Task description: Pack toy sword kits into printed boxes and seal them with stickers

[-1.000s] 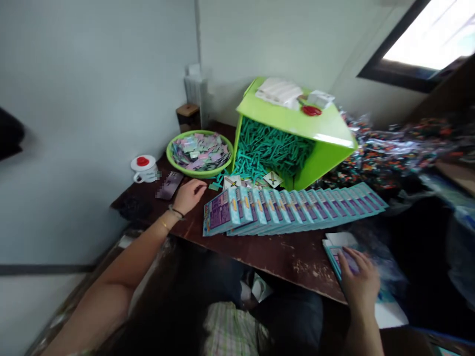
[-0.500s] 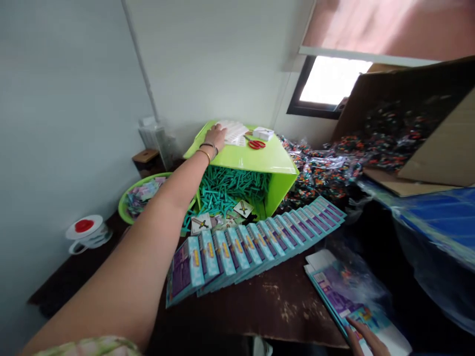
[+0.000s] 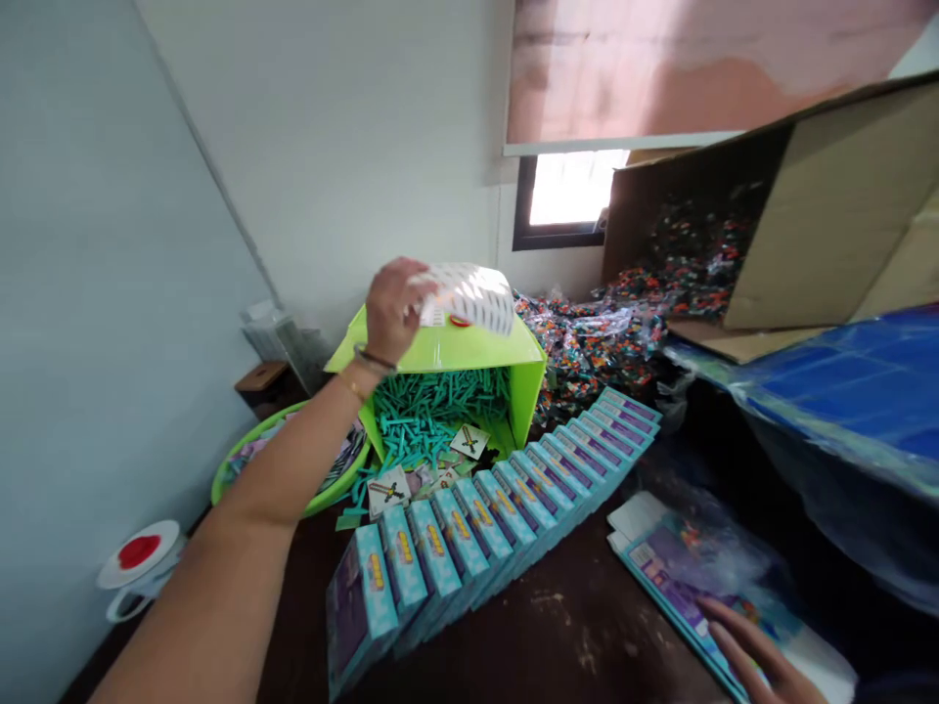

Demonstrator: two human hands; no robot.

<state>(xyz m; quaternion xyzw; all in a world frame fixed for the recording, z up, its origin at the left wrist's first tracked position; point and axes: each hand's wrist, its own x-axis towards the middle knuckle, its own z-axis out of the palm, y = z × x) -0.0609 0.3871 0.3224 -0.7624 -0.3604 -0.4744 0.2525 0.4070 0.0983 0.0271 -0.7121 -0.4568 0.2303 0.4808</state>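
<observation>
My left hand [image 3: 396, 303] pinches a white sheet with rows of small dark marks [image 3: 476, 293], lifted above the lime-green bin [image 3: 488, 347]. The bin lies on its side, with many teal plastic sticks [image 3: 440, 396] inside and spilling out. Red scissors [image 3: 459, 321] on top are mostly hidden behind the sheet. My right hand [image 3: 755, 655] rests with outstretched fingers on flat purple and teal cartons [image 3: 664, 577] at the lower right. Between my hands runs a slanted row of several blue-purple boxes [image 3: 506, 513].
A green basket of printed pieces [image 3: 341, 489] and a lidded mug [image 3: 147, 567] stand left. Square sword cards [image 3: 388, 492] lie before the bin. Behind the boxes are bags of colourful small parts [image 3: 602, 342], a cardboard box [image 3: 814, 205] and a blue-covered surface [image 3: 843, 372].
My left hand has picked up a white sheet from the bin's top and raised it. The view has turned right. My right hand stays on the cartons.
</observation>
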